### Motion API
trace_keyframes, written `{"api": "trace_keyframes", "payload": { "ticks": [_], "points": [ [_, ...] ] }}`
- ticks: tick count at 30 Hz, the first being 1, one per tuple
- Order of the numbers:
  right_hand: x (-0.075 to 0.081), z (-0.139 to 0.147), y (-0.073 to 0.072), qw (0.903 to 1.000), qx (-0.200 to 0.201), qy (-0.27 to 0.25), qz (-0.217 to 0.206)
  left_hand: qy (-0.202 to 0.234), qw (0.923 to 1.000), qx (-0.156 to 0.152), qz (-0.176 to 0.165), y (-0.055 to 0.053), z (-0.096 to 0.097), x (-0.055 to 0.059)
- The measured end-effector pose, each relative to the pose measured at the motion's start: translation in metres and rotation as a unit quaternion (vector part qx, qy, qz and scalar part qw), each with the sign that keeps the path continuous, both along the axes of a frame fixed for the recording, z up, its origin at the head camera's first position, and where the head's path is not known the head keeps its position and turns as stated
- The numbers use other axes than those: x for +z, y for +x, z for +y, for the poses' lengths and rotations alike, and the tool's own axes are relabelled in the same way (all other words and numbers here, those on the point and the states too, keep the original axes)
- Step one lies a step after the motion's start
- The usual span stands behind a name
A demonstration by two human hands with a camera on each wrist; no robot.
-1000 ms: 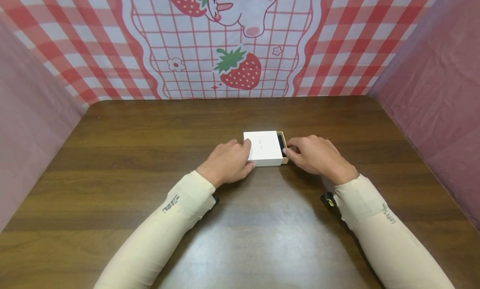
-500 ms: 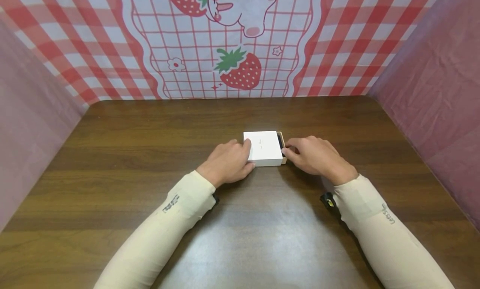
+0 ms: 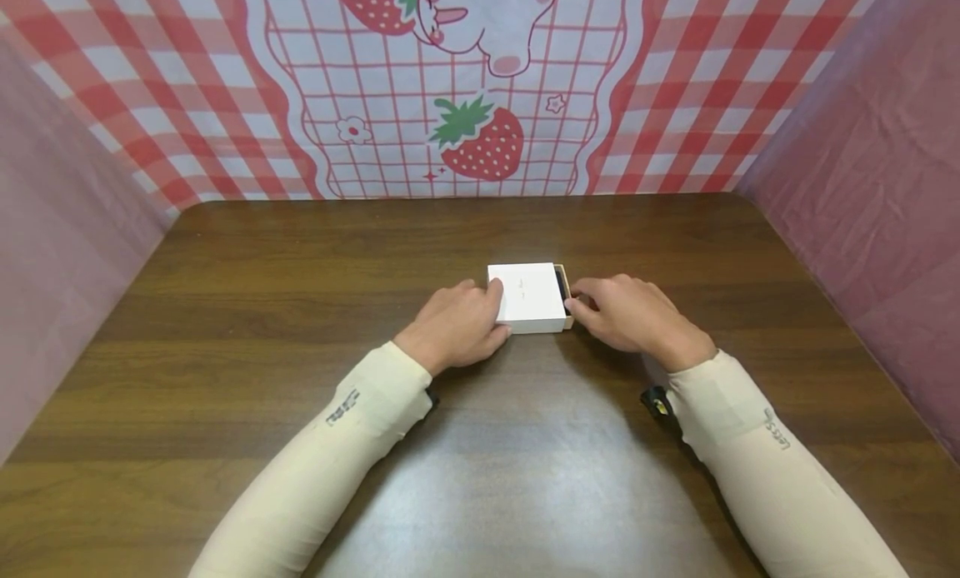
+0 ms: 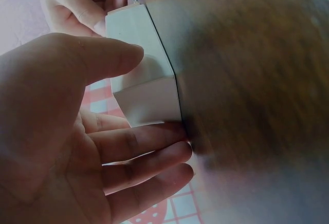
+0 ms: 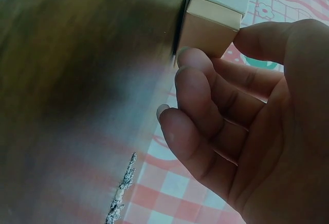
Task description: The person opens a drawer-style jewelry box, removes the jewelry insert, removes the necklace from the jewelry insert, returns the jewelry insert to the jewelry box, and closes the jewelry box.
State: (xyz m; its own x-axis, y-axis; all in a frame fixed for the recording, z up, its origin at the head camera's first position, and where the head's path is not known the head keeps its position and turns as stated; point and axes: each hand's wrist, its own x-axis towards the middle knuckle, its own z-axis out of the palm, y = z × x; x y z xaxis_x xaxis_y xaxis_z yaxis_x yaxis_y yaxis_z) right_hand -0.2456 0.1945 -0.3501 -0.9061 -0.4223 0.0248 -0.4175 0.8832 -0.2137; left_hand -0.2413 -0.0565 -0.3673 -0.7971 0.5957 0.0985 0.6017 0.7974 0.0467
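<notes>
A flat white box sleeve (image 3: 531, 299) with small faint lettering lies on the table. Out of its right end sticks a short length of tan inner tray (image 5: 209, 29), with a dark content or lining (image 3: 560, 282) just showing. My left hand (image 3: 453, 324) holds the sleeve's left end, thumb (image 4: 115, 58) on top and fingers at its end and side. At the tray's outer end, my right hand (image 3: 633, 313) has its thumb (image 5: 262, 40) on the upper edge and curled fingers against the end face. What else the tray holds is hidden.
The brown wooden table (image 3: 480, 445) extends around the box on every side. Behind it hangs a red-and-white checked cloth (image 3: 480, 78) with strawberries. Pink cloths (image 3: 862, 186) flank the left and right. Both forearms wear cream sleeves (image 3: 322, 453).
The tan tray has slid slightly left into the sleeve, and my right hand has shifted left with it. My left hand and the white sleeve stay in place.
</notes>
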Motion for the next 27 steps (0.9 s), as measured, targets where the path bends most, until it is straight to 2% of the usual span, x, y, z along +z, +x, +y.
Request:
{"api": "trace_keyframes", "payload": {
  "ticks": [27],
  "points": [
    [-0.0041, 0.0019, -0.0018, 0.9996, 0.024, -0.016, -0.003, 0.000, 1.0000, -0.001, 0.001, -0.0001, -0.0004, 0.0003]
  ]
}}
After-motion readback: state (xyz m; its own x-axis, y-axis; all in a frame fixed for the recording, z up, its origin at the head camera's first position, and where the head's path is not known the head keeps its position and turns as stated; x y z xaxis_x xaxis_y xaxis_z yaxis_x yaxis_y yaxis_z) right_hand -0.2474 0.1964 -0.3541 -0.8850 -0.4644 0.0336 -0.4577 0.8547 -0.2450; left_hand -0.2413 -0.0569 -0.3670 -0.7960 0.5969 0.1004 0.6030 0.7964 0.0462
